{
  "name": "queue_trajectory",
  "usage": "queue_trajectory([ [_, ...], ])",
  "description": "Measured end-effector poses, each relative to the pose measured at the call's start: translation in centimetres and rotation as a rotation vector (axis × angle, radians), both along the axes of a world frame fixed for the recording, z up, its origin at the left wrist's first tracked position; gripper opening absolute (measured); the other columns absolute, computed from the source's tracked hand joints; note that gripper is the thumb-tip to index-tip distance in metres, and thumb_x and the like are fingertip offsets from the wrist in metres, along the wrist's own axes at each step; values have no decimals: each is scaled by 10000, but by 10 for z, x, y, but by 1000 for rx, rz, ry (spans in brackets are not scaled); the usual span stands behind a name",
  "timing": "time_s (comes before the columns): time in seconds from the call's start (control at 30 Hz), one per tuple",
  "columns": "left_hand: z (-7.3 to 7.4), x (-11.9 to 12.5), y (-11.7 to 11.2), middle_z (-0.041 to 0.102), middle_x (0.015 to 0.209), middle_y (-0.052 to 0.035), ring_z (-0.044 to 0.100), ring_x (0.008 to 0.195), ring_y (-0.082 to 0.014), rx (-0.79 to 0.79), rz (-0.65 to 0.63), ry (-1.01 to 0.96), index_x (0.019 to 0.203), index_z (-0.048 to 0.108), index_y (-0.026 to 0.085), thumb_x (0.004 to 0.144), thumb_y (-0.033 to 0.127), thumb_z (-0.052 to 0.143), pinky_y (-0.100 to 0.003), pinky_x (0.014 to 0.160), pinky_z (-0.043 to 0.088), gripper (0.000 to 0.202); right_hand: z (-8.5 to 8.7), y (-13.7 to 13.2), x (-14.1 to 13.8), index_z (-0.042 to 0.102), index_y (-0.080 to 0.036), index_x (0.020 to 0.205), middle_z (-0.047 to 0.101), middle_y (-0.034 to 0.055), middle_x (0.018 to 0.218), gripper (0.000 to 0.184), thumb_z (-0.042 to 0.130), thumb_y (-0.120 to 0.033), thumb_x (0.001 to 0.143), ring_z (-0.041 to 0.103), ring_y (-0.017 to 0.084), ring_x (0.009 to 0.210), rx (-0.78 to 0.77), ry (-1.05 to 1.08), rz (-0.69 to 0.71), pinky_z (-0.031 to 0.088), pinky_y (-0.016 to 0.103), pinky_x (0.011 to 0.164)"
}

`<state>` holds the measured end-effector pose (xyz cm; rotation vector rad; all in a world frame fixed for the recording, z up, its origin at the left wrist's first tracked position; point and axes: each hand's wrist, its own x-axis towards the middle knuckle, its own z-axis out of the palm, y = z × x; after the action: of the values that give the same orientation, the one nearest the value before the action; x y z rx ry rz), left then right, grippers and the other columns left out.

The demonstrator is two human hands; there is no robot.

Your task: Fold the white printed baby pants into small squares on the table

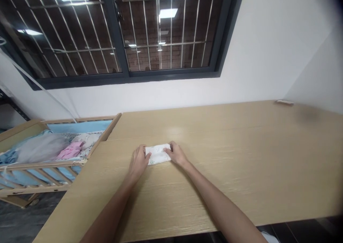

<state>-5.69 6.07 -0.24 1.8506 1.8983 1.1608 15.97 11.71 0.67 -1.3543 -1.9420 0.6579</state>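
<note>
A small folded white cloth [158,155] with a faint print lies flat near the middle of the wooden table [241,157]. My left hand [139,160] grips its left end, thumb on top and the other fingers curled behind the edge. At the opposite end my right hand [176,153] holds the cloth the same way, its thumb pressed on the upper face. Both forearms reach in from the bottom of the view. The undersides of my fingers are hidden.
To the left stands a wooden crib [40,189] with blue lining, holding a pink cloth [71,150] and other bedding. A barred window [171,73] is in the white wall behind the table. A small flat object [284,102] lies at the table's far right corner.
</note>
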Motion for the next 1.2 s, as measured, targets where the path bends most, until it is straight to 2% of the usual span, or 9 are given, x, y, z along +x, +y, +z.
queue_trajectory([
  [0.1,2,7,-6,571,1315,-180,483,1325,-327,80,36,63,1300,475,161,956,376,494,-527,1125,365,406,13,-11,-1,540,-121,1303,626,178,1245,417,496,-356,961,581,287,1149,236,-77,6,461,420,996],
  [0.2,2,20,-13,438,1519,-190,391,1438,-285,155,-74,139,1488,307,152,1007,446,389,-486,1183,327,570,20,-23,-5,437,-145,1476,491,183,1486,523,406,-366,1002,431,308,1380,385,-214,190,326,490,1155],
  [0.33,-7,36,-19,212,1659,-189,177,1546,-268,84,-245,261,1586,119,102,1021,511,290,-482,1243,230,719,10,-32,-18,284,-136,1587,333,156,1621,655,418,-284,963,257,276,1513,369,-388,462,223,487,1224],
  [0.47,-19,37,-18,160,1665,-216,95,1557,-285,-9,-245,364,1586,126,35,1019,566,231,-492,1255,173,784,-3,-34,-25,309,-97,1579,310,157,1630,680,442,-233,926,230,269,1528,326,-465,483,164,463,1251],
  [0.57,-23,27,-15,197,1657,-211,96,1555,-294,-67,-207,430,1584,169,36,1021,573,207,-490,1253,168,779,0,-32,-22,312,-105,1581,294,146,1635,660,425,-294,959,214,263,1535,271,-479,449,119,469,1260],
  [0.8,-31,9,-13,167,1644,-271,100,1549,-341,-139,-115,483,1566,169,-20,1016,593,178,-512,1242,159,824,13,-20,4,221,-160,1614,199,110,1662,786,309,-646,1002,146,273,1552,57,-499,453,66,496,1259],
  [0.93,-31,10,-13,169,1641,-280,100,1548,-353,-119,-105,493,1559,180,-28,1018,593,186,-518,1235,167,823,17,-18,12,223,-171,1615,199,117,1662,784,340,-640,998,158,291,1548,31,-469,464,95,501,1255],
  [1.03,-21,8,-12,183,1638,-284,116,1545,-366,-11,-130,523,1542,227,-22,997,630,276,-535,1222,185,851,24,-21,14,246,-134,1607,184,150,1664,858,481,-629,947,134,320,1550,94,-469,500,85,492,1256],
  [1.2,-1,1,-12,510,1494,-171,445,1399,-310,82,-239,513,1431,455,156,933,656,464,-492,1173,287,706,35,-20,20,347,-116,1567,252,188,1644,884,654,-517,842,193,353,1531,142,-447,527,122,512,1244],
])
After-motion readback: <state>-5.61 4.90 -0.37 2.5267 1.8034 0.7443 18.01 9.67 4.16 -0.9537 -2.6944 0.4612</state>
